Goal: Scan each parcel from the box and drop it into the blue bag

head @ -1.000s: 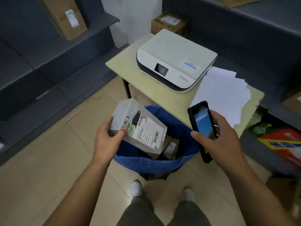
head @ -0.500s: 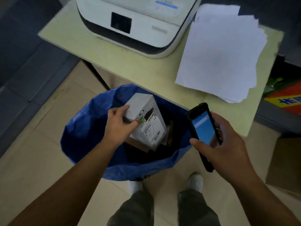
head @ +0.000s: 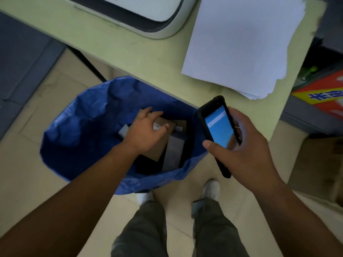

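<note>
The blue bag (head: 89, 112) stands open on the floor in front of my feet. Inside it lie a grey parcel (head: 174, 153) on its edge and a brown cardboard parcel (head: 159, 151) with a white label. My left hand (head: 146, 132) is down in the bag's mouth above the brown parcel, fingers spread and loose, holding nothing. Over the bag's right rim, my right hand (head: 246, 151) grips a black handheld scanner (head: 217, 128) whose blue screen faces me.
A pale green table (head: 130, 52) stands just behind the bag, carrying a white printer (head: 148, 19) and a stack of white paper (head: 241, 43). A red and yellow carton (head: 323, 93) sits on a shelf at right, a cardboard box (head: 319, 167) below it.
My left hand lowered the grey parcel into the blue bag and let it go; the parcel now rests among the others. The view tilted further down. The scanner stayed in my right hand.
</note>
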A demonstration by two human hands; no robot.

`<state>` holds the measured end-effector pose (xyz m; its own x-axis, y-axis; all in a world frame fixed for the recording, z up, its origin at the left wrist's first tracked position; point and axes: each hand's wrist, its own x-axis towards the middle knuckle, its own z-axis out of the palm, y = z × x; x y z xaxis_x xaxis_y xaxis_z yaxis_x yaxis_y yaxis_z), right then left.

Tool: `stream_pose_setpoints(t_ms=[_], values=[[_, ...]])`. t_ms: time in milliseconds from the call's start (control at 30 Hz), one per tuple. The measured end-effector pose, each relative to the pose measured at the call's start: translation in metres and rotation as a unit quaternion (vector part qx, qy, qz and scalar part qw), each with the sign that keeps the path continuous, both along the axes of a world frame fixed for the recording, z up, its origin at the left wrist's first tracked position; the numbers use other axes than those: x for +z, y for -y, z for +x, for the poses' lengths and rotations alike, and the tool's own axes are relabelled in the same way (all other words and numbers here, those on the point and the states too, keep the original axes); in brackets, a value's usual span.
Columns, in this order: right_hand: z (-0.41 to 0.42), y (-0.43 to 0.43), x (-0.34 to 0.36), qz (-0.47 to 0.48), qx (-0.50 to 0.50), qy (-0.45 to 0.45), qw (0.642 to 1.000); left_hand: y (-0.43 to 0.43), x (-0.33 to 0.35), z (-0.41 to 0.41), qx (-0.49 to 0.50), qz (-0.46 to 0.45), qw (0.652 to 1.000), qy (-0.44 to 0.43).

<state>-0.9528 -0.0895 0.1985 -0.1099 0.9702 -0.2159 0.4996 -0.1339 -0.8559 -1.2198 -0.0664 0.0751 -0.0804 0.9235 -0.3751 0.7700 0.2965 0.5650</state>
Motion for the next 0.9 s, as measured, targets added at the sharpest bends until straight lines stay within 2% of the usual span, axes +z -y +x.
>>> stream_pose_setpoints(t_ms=[367,500,700,900], values=[[-0.016,-0.006,0.108,0.059,0.001,0.008,0.998,0.044,0.172,-0.027,0.062,0.074,0.995,0.015],[-0.016,-0.009,0.148,0.081,0.028,0.017,0.996,0.060,0.240,-0.014,0.105,0.119,0.987,0.040],[-0.001,-0.015,0.203,0.131,0.056,0.065,0.988,0.080,0.327,0.016,0.114,0.194,0.973,0.055],[0.025,-0.014,0.255,0.161,0.051,0.042,0.985,0.099,0.391,0.042,0.122,0.271,0.953,0.063]])
